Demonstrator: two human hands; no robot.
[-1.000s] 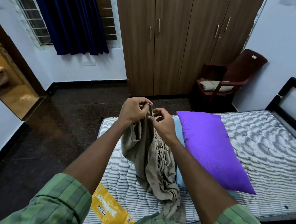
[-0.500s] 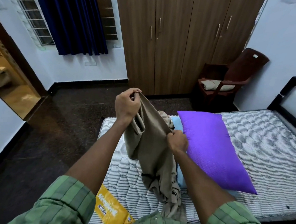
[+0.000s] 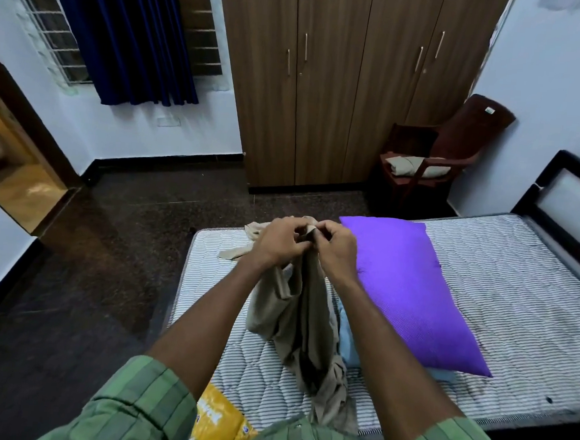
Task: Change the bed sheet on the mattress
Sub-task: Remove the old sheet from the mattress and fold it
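We are standing at the foot end of the bare striped mattress (image 3: 482, 302), holding the beige sheet (image 3: 295, 323) up in front of us. Half a second ago our hands were apart, the left raised high with a corner and the right lower down along the edge; now we are bringing them together again, so the left hand (image 3: 278, 243) and the right hand (image 3: 336, 249) are meeting just above the mattress. Both sets of fingers are pinching the same top bit of cloth, fingertips almost touching, with a small fold of sheet showing between them. The rest of the sheet is hanging down bunched and twisted, its lower end trailing onto the mattress near our shirt, and another part is lying spread on the far corner behind our hands.

We judge that we are feeding the hem hand over hand, looking for a corner or a seam, so the sheet is not yet opened out and the spreading has not begun. The purple pillow (image 3: 410, 290) is lying across the mattress just beside our right hand, on top of something pale blue (image 3: 347, 337), and it will probably need moving before the sheet can be laid flat. Another folded cloth (image 3: 412, 166) is sitting on the brown chair (image 3: 458, 142) by the wardrobe (image 3: 342, 86)
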